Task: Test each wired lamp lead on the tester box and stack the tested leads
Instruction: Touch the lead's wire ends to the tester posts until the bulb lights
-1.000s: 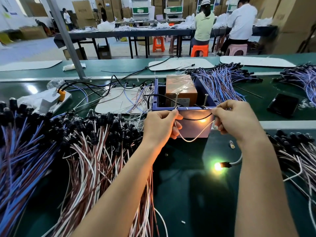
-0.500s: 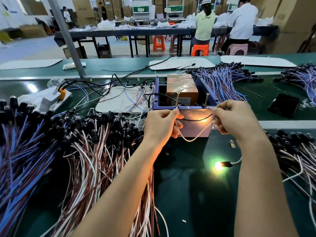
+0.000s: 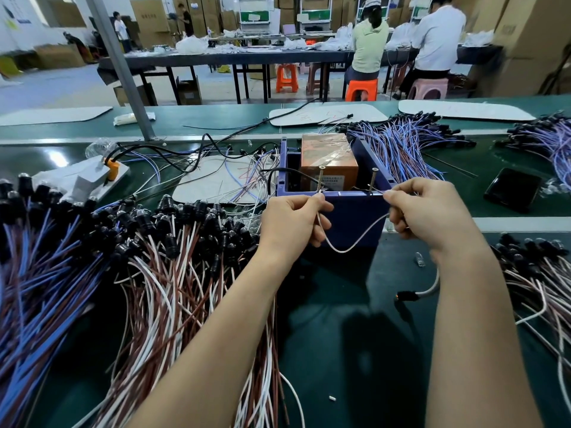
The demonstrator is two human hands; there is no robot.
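Centre frame: pinching both ends of white lead (image 3: 343, 251) with left hand (image 3: 293, 222) and right hand (image 3: 431, 214) at tester box (image 3: 355, 211) screws (image 3: 320, 177). Risk: poor contact from slipping, false dead-lamp reading.

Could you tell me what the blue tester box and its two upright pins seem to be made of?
Tester box: probably moulded plastic, smooth matte blue, thin even walls. Pins: likely metal screws, with a dull brassy sheen and flat heads.
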